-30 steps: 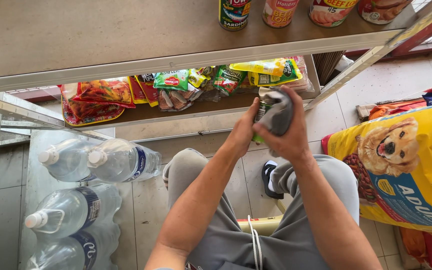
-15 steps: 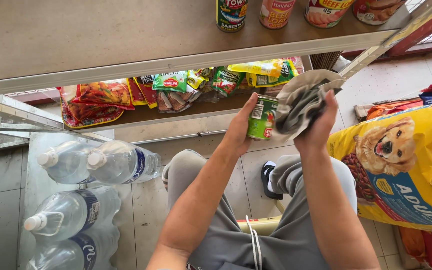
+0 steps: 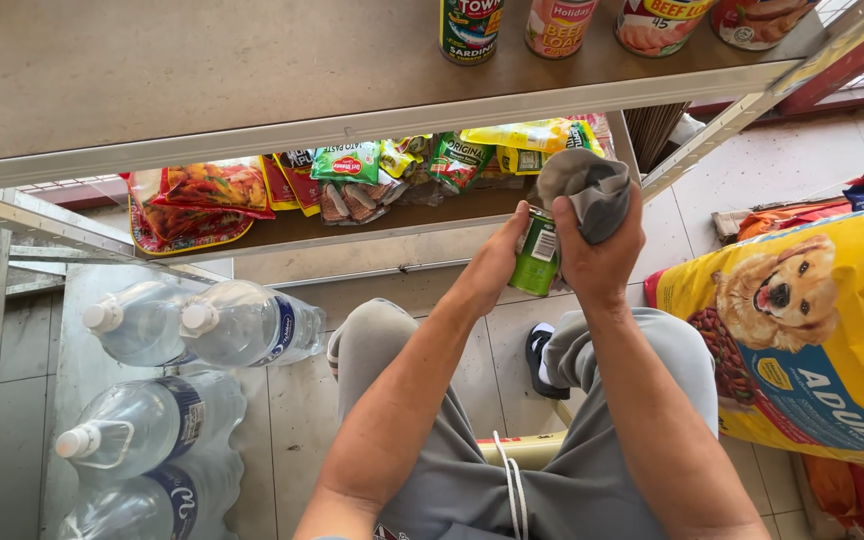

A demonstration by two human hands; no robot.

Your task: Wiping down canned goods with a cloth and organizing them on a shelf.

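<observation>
My left hand point(image 3: 497, 262) grips a small green can point(image 3: 535, 256) by its side, holding it upright in front of the lower shelf. My right hand point(image 3: 599, 252) holds a crumpled grey cloth point(image 3: 586, 187) pressed against the can's top. Both forearms reach up from my lap; I am seated in grey trousers point(image 3: 562, 470).
A metal shelf point(image 3: 202, 70) above carries several cans point(image 3: 470, 28) at its far edge. The lower shelf point(image 3: 352, 225) holds several snack pouches point(image 3: 344, 165). Large water bottles point(image 3: 242, 325) lie at the left. A yellow pet-food sack point(image 3: 812, 330) leans at the right.
The can has dropped slightly and turned upright. The cloth, earlier wrapped over the can, now sits bunched on its top in my right hand.
</observation>
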